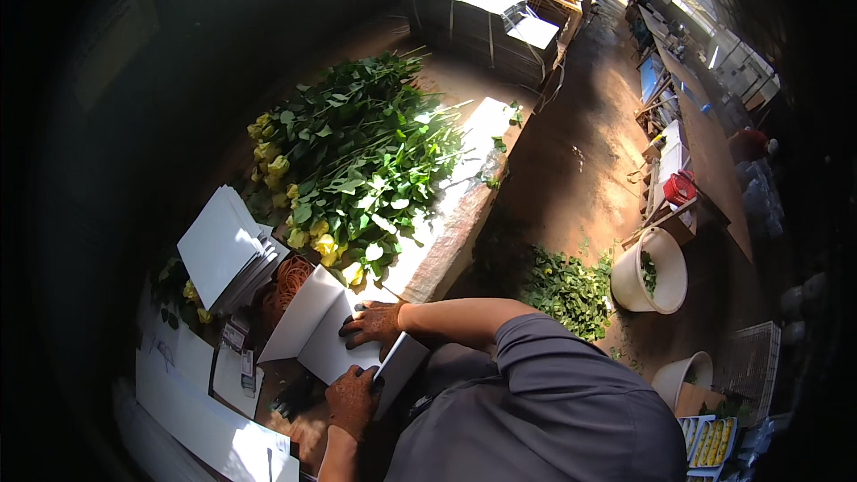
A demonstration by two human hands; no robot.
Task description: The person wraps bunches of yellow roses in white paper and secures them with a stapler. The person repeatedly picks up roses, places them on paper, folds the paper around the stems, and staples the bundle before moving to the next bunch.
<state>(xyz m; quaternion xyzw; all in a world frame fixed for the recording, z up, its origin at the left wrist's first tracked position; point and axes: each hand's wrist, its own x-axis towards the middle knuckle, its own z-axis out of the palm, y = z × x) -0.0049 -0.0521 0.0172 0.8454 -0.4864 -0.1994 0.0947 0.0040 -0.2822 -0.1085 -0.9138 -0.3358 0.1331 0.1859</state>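
- Plainly, one folded white cardboard sheet lies at seven o'clock.
- Two hands, apart: right hand flat on it, fingers spread; left hand at one panel's edge, whether closed I cannot tell.
- One heap of yellow roses, ten to eleven o'clock.
- One tangle of orange rubber bands, eight o'clock.
- Two pale buckets, four o'clock.

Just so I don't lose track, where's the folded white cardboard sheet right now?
In the head view, the folded white cardboard sheet is low, left of centre, with the left hand and right hand on it, beside the orange bands.
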